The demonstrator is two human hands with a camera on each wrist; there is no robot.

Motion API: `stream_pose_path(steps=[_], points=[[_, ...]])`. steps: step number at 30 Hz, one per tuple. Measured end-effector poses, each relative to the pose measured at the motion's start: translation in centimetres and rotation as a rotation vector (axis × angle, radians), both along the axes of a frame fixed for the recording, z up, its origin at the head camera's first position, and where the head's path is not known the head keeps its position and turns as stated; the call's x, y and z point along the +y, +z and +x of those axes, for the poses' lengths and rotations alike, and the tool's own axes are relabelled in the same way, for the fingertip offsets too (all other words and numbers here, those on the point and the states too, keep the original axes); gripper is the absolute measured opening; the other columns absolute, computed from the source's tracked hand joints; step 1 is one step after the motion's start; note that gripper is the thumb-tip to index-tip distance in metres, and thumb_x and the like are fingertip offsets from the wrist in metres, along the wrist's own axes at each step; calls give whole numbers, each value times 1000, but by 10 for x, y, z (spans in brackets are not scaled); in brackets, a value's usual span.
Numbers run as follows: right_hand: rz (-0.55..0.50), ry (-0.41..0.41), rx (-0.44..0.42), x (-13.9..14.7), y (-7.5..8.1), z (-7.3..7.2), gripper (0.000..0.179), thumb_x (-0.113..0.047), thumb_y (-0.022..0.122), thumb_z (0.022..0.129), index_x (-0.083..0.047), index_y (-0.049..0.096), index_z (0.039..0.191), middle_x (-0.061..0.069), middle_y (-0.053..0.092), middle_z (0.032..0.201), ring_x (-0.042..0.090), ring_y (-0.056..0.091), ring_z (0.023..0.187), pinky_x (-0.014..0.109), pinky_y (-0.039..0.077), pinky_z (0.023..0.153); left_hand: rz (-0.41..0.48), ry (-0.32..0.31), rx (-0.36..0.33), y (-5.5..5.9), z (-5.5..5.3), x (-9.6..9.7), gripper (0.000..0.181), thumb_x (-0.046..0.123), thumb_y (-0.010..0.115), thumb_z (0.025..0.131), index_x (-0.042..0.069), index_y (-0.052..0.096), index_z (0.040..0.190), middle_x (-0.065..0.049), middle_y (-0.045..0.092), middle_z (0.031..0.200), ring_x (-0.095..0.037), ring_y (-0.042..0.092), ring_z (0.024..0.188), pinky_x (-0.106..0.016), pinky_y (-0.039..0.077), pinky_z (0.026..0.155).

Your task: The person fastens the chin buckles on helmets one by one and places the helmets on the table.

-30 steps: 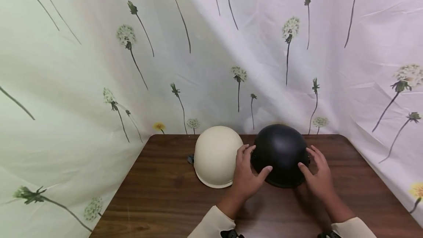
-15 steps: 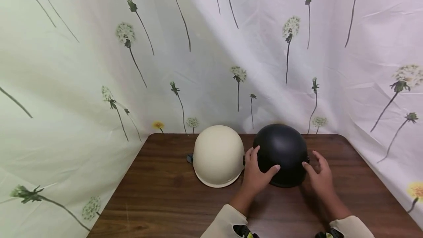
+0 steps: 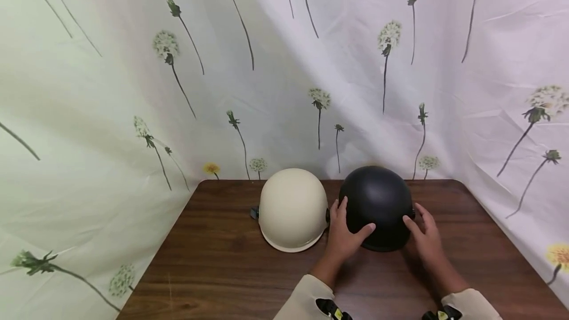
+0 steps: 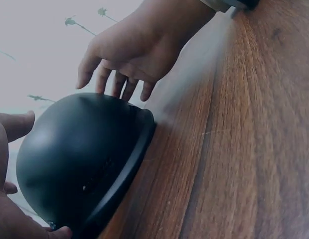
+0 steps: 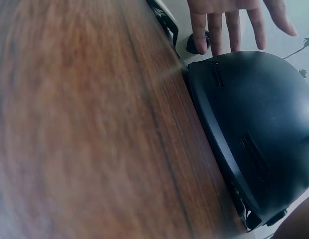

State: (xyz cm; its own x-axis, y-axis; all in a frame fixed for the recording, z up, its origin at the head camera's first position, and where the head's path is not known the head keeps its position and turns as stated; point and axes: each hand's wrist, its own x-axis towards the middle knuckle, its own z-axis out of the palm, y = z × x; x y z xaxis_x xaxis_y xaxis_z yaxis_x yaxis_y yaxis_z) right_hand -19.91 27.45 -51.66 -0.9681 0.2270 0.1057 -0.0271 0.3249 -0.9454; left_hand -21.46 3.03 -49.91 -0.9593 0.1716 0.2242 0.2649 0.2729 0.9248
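Observation:
A black helmet (image 3: 378,201) stands dome up near the table's far edge, just right of a cream helmet (image 3: 291,209). At the black helmet's left side is my left hand (image 3: 344,236), fingers extended and spread between the two helmets, thumb toward the front of the dome. My right hand (image 3: 426,238) is beside its right side, with thumb and fingers apart. In the right wrist view, the left hand's straight fingers (image 5: 234,30) reach close to the black shell (image 5: 264,119). Whether the fingertips touch it is hard to tell.
The brown wooden table (image 3: 213,270) has rounded far corners. A white curtain (image 3: 284,78) printed with dandelions hangs behind and along both sides. A dark fitting (image 3: 254,213) sticks out from the cream helmet's left side.
My left hand has shifted right and uncovered the cream helmet's right side with its dark fitting. My right hand moved slightly outward and back. Both helmets stay in place.

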Motion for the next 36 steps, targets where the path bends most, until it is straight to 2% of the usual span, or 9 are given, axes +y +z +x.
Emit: stream_pose_path(steps=[4,9,19,26,36], points=[[24,14,-16,-1,-1,-2,91,-47,63,105,-9,13,170,23,3,174,47,12,158,70,21,120,-19,-4,9,-3,-3,0,103,47,82,88,19,25,169,-16,13,174,-48,26,155,-73,34,112],[12,24,-22,-4,-2,-2,96,-44,70,102,-10,11,170,23,3,174,47,15,157,67,25,120,-61,-6,2,-7,-4,0,106,46,85,85,20,25,169,-17,13,174,-49,24,155,-73,34,112],[-49,94,8,-5,-4,-3,103,-33,74,100,-13,1,170,21,10,174,44,18,158,67,26,119,-106,-29,-6,-14,-9,0,117,46,90,82,25,16,171,-16,14,175,-49,19,157,-74,32,113],[-62,135,-18,-7,-5,-3,109,-32,75,100,-17,-8,170,20,3,175,44,12,159,69,20,120,-113,-16,-10,-13,-8,2,118,44,91,81,23,16,171,-18,17,174,-50,20,156,-74,33,112],[15,161,29,-9,0,1,113,-29,77,98,-18,-10,170,23,-2,174,49,8,157,75,17,116,-153,-14,5,-15,-8,3,119,48,88,83,24,12,171,-16,18,173,-49,19,157,-77,32,111]])
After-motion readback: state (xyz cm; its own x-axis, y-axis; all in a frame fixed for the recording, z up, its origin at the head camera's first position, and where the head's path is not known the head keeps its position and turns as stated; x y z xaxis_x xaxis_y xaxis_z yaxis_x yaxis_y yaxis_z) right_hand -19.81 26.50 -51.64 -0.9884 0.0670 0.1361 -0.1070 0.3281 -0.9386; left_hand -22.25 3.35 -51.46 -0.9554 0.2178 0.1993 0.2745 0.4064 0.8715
